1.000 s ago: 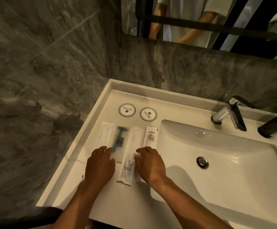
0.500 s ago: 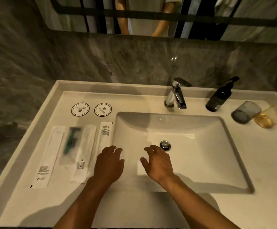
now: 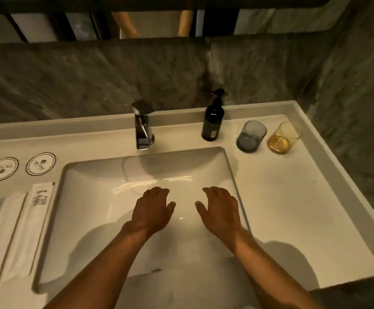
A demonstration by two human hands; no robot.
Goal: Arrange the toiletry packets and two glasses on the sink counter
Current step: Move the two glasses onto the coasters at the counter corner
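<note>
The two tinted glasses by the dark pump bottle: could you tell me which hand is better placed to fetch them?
Probably the right hand: it hovers empty over the basin's right side, nearer the grey glass and amber glass than the left hand.

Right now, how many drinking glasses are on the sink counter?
2. The grey glass and the amber glass stand side by side at the counter's back right, right of the dark pump bottle. None seems hidden; the counter's left edge is out of frame.
</note>
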